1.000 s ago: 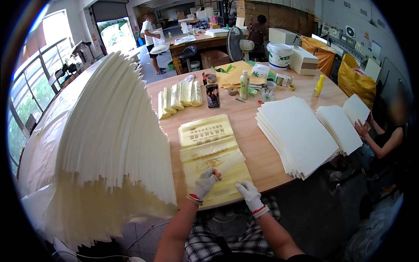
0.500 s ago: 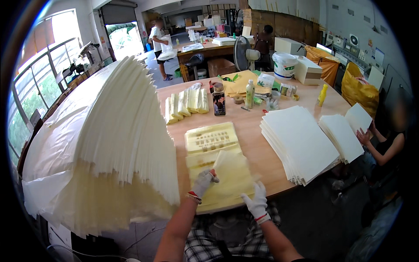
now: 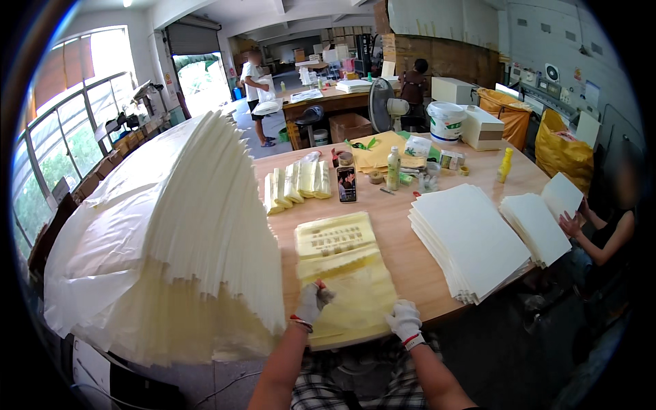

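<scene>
While both hands (image 3: pixel 311 303) (image 3: pixel 404 320) pin near end, yellow bag (image 3: pixel 345 273) runs lengthwise away.

Paper workshop, stacked sheets (image 3: pixel 205 225), worktable (image 3: pixel 403 225)

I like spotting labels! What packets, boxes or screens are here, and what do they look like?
Yellow printed bags: flat, under both gloved hands, near table edge.
Phone: dark upright rectangle with lit screen, mid-table.
White bucket: round, far side.
White box: beside the bucket.
</scene>
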A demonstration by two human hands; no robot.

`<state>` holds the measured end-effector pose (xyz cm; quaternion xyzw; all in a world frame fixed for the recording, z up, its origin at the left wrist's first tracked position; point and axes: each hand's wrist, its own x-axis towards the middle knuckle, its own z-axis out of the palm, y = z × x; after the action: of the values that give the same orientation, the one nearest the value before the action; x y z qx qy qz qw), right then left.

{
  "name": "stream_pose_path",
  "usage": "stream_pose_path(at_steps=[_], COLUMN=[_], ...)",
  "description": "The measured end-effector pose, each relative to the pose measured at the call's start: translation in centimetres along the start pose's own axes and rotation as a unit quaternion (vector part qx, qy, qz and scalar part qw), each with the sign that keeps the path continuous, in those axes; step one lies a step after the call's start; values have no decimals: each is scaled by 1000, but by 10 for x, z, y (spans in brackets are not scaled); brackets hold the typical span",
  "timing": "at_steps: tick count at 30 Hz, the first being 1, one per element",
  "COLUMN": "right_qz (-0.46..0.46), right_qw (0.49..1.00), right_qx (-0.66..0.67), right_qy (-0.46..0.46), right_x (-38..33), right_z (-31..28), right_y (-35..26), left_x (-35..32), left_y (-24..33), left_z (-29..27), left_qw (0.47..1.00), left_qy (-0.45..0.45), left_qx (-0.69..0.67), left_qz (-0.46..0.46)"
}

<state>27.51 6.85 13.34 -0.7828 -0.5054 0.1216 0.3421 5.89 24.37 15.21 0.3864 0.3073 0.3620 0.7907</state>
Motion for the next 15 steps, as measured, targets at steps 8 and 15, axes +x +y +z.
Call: stream_pose_path(at_steps=[8,15], right_qz=[-175,-157], right_qw=[971,942], right_qx=[163,240], right_qy=[-22,-177], right_x=[27,-3], right_z=[44,-22], right_y=[-77,-71], left_x=[-18,-59], left_y=[43,75], left_z=[104,139], left_qw=[929,836], left_qy=[-54,-32], left_qx=[359,527], left_qz=[76,146])
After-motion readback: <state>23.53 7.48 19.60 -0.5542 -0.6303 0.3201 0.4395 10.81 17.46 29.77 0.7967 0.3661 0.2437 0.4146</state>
